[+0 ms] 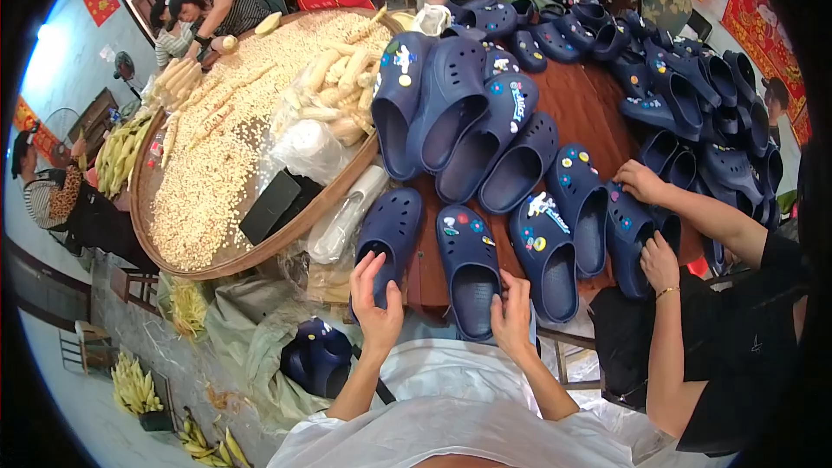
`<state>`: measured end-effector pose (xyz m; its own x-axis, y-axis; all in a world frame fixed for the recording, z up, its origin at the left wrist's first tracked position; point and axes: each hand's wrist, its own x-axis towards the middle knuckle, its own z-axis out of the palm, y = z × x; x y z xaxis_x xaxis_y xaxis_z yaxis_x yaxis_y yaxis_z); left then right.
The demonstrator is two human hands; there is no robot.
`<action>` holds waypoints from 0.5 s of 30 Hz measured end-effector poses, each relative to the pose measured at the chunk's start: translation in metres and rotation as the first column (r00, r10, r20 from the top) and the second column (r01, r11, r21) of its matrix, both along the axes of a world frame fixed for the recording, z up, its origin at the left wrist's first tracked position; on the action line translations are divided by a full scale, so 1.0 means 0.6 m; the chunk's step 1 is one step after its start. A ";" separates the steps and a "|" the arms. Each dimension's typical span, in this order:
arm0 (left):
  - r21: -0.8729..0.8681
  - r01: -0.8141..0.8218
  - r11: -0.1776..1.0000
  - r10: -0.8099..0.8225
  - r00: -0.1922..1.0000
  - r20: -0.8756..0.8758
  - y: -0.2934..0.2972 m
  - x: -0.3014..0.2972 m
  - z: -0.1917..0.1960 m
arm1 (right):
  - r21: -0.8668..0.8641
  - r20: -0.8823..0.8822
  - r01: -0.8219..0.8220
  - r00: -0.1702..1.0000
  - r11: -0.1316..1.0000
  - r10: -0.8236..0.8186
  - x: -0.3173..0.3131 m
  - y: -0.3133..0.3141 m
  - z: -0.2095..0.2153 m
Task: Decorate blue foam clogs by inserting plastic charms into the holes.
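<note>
Navy clogs with round holes stand in front of me on a brown-red table. My left hand point(376, 305) is open, fingers apart, against the heel opening of a clog without charms point(392, 225). The hand hides part of that heel. Beside it, a clog with colourful charms point(462, 234) has its toe pointing away from me. My right hand point(513, 317) grips this clog's right heel edge, thumb at the rim and fingers along the side. Just to the right stands another charm-covered clog point(539, 227), untouched.
At right, a co-worker's hands point(660, 262) hold a clog point(630, 238). Piled clogs point(693, 100) fill the table's far right. A round tray point(251, 256) of corn kernels stands left, with a black phone-like slab point(270, 206) and plastic bags. Below it, a sack point(251, 329) lies near more clogs.
</note>
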<state>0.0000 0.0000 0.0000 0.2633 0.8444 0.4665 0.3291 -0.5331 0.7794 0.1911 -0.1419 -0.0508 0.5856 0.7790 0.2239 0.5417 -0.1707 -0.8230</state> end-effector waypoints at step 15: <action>-0.183 0.070 0.981 -0.107 0.973 -0.203 0.008 0.014 -0.066 | 0.102 0.154 0.148 0.975 0.984 -0.163 0.012 0.004 0.027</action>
